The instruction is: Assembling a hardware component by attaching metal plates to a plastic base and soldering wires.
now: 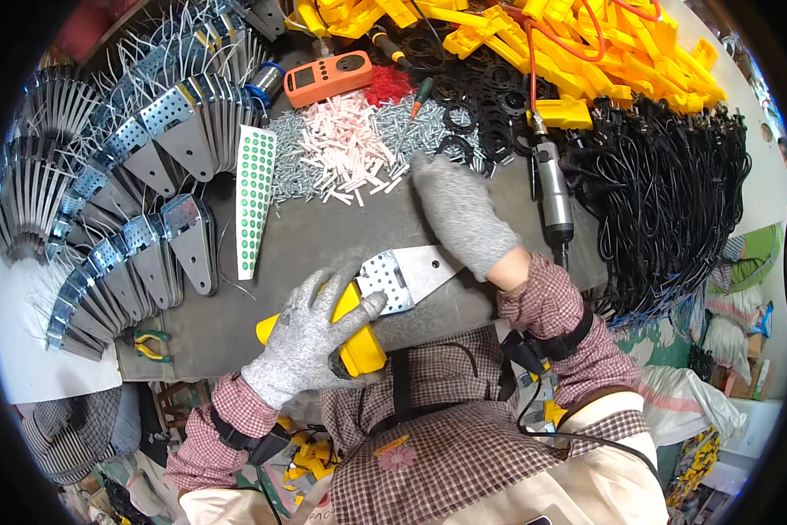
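Left hand (310, 337) (grey knit glove) is wrapped around a yellow plastic housing (358, 341) at lower centre, fingers curled over it and onto the perforated metal plate (406, 276) fixed to it. Right hand (459, 210) is flat, fingers extended, gripping nothing, reaching to the screw pile (358, 144) at upper centre. A pneumatic screwdriver (552, 188) lies just to the right.

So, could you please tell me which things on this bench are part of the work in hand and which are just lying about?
In hand:
- left hand gripping the yellow plastic part
- metal plate joined to it
- right hand reaching toward the screw pile

Lying about:
- orange meter
- green dot sticker sheet
- pneumatic screwdriver
- black cords
- green-handled pliers
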Available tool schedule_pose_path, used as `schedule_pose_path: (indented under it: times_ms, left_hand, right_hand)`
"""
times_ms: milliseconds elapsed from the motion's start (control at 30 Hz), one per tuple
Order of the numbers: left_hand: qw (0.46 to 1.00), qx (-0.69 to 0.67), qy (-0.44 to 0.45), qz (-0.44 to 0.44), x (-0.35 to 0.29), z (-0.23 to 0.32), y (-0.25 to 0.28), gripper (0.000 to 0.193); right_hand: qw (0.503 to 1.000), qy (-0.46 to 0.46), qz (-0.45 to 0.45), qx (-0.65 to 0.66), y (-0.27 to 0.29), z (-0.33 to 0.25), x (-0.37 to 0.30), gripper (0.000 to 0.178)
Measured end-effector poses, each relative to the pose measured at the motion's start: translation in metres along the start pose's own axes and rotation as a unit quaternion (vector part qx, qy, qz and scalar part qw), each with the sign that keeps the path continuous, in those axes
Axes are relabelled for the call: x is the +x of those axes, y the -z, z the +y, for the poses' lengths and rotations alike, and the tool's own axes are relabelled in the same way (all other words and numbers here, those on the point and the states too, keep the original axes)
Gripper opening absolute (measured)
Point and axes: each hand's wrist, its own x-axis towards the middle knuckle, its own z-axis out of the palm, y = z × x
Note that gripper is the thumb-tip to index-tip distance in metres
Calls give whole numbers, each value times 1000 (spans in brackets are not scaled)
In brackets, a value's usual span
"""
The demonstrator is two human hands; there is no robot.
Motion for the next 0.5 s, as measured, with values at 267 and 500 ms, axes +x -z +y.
schedule_pose_path:
  times_ms: [267,500]
  left_hand:
    - [999,-4,37,-8,-7,-2,-4,119]
    - [998,-60,34,-1,-5,2,3,119]
  right_hand:
    - [912,196,6,361,-13,-2,-64,12]
    - [875,269,114,386,-40,-19,-94,28]
